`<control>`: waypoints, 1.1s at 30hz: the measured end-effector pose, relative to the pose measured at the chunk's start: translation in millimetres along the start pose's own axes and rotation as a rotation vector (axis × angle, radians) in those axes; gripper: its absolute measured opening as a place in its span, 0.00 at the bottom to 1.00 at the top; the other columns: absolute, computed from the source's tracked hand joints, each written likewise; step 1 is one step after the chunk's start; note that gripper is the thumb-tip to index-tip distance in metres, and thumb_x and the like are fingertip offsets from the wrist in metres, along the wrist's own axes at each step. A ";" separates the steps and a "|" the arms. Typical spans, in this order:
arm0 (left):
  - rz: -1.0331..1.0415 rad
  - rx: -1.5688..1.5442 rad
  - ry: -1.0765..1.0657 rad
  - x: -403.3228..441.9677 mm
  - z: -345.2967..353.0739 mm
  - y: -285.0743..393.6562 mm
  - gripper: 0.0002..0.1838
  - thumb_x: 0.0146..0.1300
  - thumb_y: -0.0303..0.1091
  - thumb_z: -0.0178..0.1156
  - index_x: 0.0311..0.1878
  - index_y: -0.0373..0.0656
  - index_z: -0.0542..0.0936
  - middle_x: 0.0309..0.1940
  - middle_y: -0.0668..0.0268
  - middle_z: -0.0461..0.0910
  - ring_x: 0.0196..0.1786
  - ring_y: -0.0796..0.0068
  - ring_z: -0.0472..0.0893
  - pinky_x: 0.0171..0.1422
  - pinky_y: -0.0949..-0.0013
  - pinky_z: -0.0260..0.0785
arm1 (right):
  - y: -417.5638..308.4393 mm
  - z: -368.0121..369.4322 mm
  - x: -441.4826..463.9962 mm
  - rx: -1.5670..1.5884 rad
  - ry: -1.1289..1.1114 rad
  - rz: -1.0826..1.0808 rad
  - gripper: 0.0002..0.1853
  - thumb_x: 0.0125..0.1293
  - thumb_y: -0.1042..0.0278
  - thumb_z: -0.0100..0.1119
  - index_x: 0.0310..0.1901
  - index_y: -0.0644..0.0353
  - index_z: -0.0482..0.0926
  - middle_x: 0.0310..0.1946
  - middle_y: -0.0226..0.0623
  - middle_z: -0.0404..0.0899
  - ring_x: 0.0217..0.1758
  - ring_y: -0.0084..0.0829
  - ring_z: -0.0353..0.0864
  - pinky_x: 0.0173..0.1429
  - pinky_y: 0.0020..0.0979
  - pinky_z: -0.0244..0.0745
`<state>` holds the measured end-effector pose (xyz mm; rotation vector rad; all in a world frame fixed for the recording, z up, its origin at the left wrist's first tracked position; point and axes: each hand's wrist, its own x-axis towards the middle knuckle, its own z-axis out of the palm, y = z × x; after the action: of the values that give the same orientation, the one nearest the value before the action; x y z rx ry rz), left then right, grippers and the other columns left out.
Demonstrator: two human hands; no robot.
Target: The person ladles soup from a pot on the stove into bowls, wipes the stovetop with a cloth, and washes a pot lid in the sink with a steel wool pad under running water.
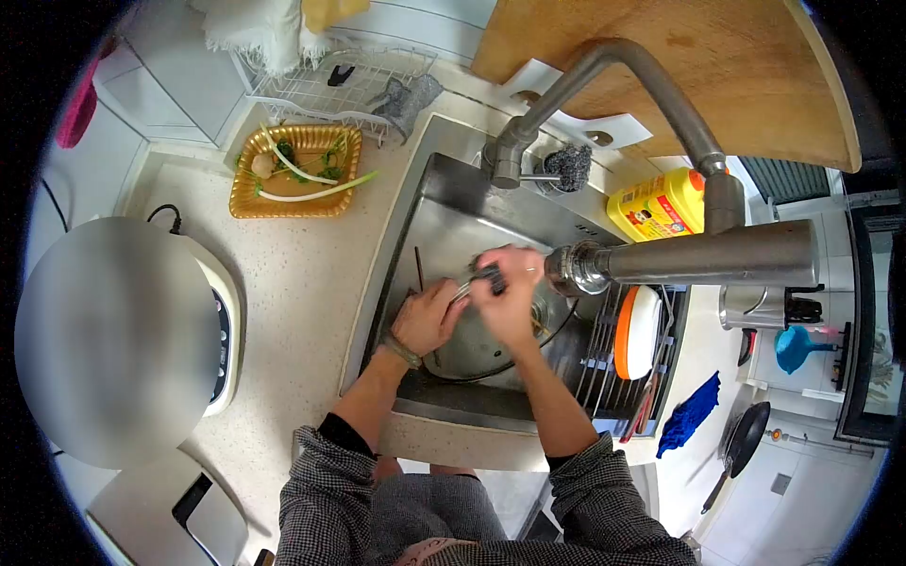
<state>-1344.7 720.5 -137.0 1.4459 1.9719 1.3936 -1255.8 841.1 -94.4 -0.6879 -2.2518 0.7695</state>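
Observation:
Both of my hands are over the stainless steel sink [429,203], close together. My left hand [427,316] is closed around a thin, shiny metal piece [461,291], whose kind I cannot make out. Motion blurs my right hand [511,294], which is curled over a dark, rough-looking scrubber [490,276] pressed against that metal piece. Below the hands, a dark curved rim [491,374] runs across the sink bottom. A thin brown stick [419,268] leans at the left side of the sink. Food bits lie near the drain [540,319].
The grey faucet [698,259] reaches over the sink's right side. A yellow bottle [658,206] and a steel wool scrubber [569,167] stand behind it. A rack [601,363] holds a white and orange item [639,332]. Left are a gold basket [247,205] with scallions and a rounded appliance [118,340].

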 end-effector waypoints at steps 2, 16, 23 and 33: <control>-0.040 -0.022 -0.012 -1.7 0.1 -1.6 0.08 0.65 0.34 0.56 0.39 0.40 0.70 0.29 0.49 0.76 0.32 0.43 0.77 0.34 0.52 0.69 | 36.8 -15.4 -0.9 0.283 0.166 0.334 0.09 0.56 0.77 0.52 0.39 0.56 0.76 0.36 0.27 0.73 0.42 0.29 0.72 0.51 0.27 0.66; -0.039 0.085 -0.003 -1.7 -3.1 -9.9 0.11 0.64 0.37 0.56 0.40 0.40 0.69 0.30 0.51 0.76 0.30 0.46 0.78 0.31 0.52 0.69 | -20.9 10.5 -0.1 -0.119 -0.146 -0.127 0.10 0.46 0.75 0.55 0.34 0.59 0.75 0.32 0.37 0.72 0.41 0.37 0.70 0.51 0.33 0.64; -0.114 -0.036 -0.005 6.6 -1.2 3.8 0.09 0.66 0.35 0.54 0.38 0.39 0.69 0.28 0.49 0.74 0.31 0.44 0.77 0.32 0.52 0.68 | 46.7 -44.5 0.5 0.384 0.109 0.510 0.09 0.61 0.71 0.57 0.44 0.58 0.73 0.38 0.27 0.73 0.41 0.24 0.71 0.47 0.28 0.70; -0.063 -0.031 -0.044 -1.5 -1.4 3.5 0.12 0.67 0.37 0.54 0.38 0.38 0.67 0.26 0.48 0.75 0.31 0.42 0.76 0.33 0.51 0.67 | 119.0 -42.7 -14.4 0.872 0.425 0.893 0.07 0.64 0.71 0.55 0.43 0.58 0.75 0.37 0.27 0.75 0.38 0.25 0.73 0.45 0.28 0.71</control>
<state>-1343.2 718.5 -133.8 1.3776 1.9431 1.3483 -1185.1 928.2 -154.4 -1.2318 -0.9738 1.6702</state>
